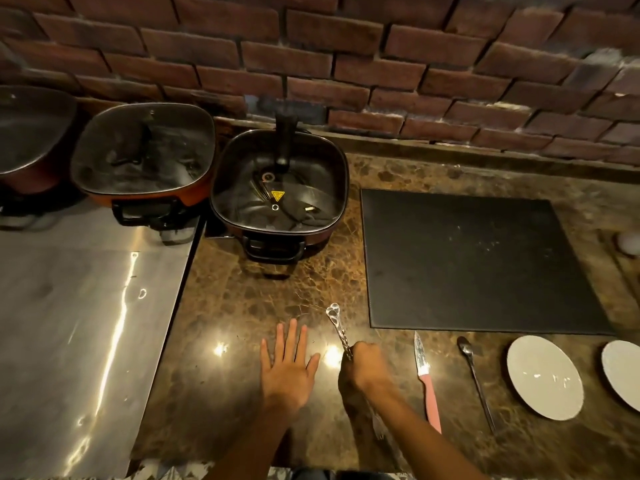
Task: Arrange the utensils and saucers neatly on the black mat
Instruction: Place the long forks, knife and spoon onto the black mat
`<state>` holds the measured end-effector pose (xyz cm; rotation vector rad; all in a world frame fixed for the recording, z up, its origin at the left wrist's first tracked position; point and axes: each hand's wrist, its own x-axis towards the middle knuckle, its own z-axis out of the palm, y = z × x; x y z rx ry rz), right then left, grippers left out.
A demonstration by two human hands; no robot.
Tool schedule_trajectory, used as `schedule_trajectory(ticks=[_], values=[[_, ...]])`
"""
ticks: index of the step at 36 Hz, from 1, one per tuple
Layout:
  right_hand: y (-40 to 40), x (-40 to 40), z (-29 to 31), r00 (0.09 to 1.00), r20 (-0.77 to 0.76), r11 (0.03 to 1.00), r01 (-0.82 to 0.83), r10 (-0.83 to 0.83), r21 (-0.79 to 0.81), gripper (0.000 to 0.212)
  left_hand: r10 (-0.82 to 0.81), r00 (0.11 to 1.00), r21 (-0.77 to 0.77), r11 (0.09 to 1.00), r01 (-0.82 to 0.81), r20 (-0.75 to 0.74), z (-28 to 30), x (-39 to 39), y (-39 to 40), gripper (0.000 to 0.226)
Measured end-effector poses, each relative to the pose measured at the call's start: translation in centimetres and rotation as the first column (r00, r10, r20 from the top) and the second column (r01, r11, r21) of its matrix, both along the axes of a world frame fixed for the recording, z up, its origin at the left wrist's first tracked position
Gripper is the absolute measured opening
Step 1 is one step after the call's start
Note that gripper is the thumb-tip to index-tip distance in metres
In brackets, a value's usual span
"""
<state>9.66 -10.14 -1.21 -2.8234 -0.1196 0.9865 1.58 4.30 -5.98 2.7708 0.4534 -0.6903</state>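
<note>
three lidded electric pans stand along the brick wall (346, 46), well beyond the hands: the nearest one (278, 183), up and left of the right hand, shows a coiled black cord with a yellow warning tag through its glass lid; the middle pan's (143, 154) contents blur behind reflections, and the far-left pan (31, 133) is cut off by the frame edge. the right hand (363, 367) is curled tight around the handle of a silver utensil (337, 325) with a heart-shaped end, which angles up and left from the fist; what sits at its working end, under the wrist, is hard to make out. the left hand (289, 362) lies flat with fingers spread on the brown marble counter (242, 306), just left of the gripping hand, holding nothing. to the right of the fist lie a pink-handled knife (426, 382), then a dark long-handled spoon (475, 379), then two white saucers, one whole (544, 377) and one (623, 374) cropped at the frame edge. the black mat (478, 261) sits bare up and right of the fist, beyond that row. a steel surface (79, 306) gleams far left.
</note>
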Motion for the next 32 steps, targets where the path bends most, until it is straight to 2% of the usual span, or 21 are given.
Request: schedule_trajectory(ticks=[7,11,15,18,20,22,25,27,30,32], values=[[0.5,-0.1,0.5,0.999,0.005,0.998,-0.048,0.048,-0.042,0.024,-0.01,0.998,-0.021,1.0,0.009,-0.065,0.3,0.7,0.0,0.078],[0.6,-0.1,0.6,0.999,0.019,0.998,-0.045,0.046,-0.048,0.024,0.005,0.998,-0.038,0.999,-0.007,-0.056,0.4,1.1,-0.1,0.075],[0.4,0.0,0.5,0.997,0.037,0.996,-0.067,0.069,-0.053,0.023,0.003,0.999,-0.018,1.0,-0.004,-0.037,0.5,1.3,-0.4,0.091],[0.2,0.4,0.5,0.994,0.02,0.994,-0.108,0.108,-0.02,0.021,0.044,0.999,-0.025,0.999,-0.044,0.02,1.5,1.3,-0.6,0.084],[-0.1,0.9,0.5,0.993,-0.009,0.993,-0.117,0.117,0.005,0.02,0.054,0.999,-0.057,0.997,-0.054,0.002,2.3,1.7,-0.7,0.082],[-0.4,1.5,0.6,0.993,-0.042,0.993,-0.111,0.112,0.037,0.02,0.045,0.996,-0.041,0.998,-0.042,0.076,2.1,2.3,-1.1,0.078],[-1.2,2.7,0.8,0.992,-0.095,0.994,-0.076,0.082,0.075,0.026,0.054,0.995,-0.042,0.998,-0.051,0.081,1.6,3.1,-1.7,0.078],[-1.8,3.7,1.1,0.992,-0.122,0.994,-0.014,0.027,0.109,0.027,0.063,0.998,-0.036,0.997,-0.062,0.011,1.6,3.9,-2.2,0.076],[-2.9,5.8,1.4,0.99,-0.13,0.988,0.063,-0.045,0.14,0.024,0.006,0.995,0.033,0.999,-0.003,-0.098,1.2,5.6,-2.7,0.092],[-3.8,7.8,1.8,0.988,-0.119,0.981,0.114,-0.096,0.158,0.028,0.016,0.991,-0.012,1.0,-0.018,-0.131,0.1,6.6,-3.1,0.093]])
